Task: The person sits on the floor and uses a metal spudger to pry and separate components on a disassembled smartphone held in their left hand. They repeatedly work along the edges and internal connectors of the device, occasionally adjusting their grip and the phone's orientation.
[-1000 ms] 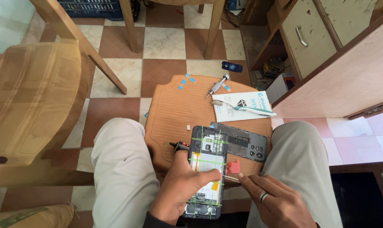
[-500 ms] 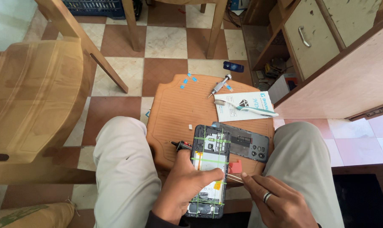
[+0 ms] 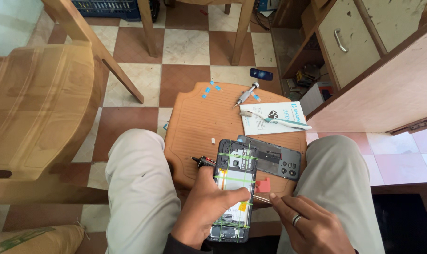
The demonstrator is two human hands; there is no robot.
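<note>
The opened smartphone (image 3: 233, 188), its back cover off and thin green bands strapped across its internals, lies lengthwise at the 6 o'clock edge of the brown plastic stool seat (image 3: 199, 122) that serves as a tabletop between the person's knees. The left hand (image 3: 206, 207) cups the phone from its 9 o'clock side, thumb laid across the battery area, fingers curled around the frame and holding it. The right hand (image 3: 307, 226), a ring on one finger, comes in from 4 o'clock with its fingers pinched narrow on slim metal tweezers (image 3: 260, 198), whose tip touches or nearly touches the phone's right edge; which, I cannot tell. By the look of it, the step in hand is fine work at the phone's side with the tweezer tip, and any move from here would want the left hand's grip kept firm and the tip guided with small, careful motion. Just beside the phone at 2 o'clock lies the removed dark back cover (image 3: 275, 160), with a small red piece (image 3: 263, 185) below it. At the phone's 10 o'clock a red and black probe (image 3: 201, 161) pokes out. Farther off at 12 to 1 o'clock rest a precision screwdriver (image 3: 246, 94), a toothbrush (image 3: 274, 120) on a white booklet (image 3: 270, 118), and small blue bits (image 3: 209, 90).
</note>
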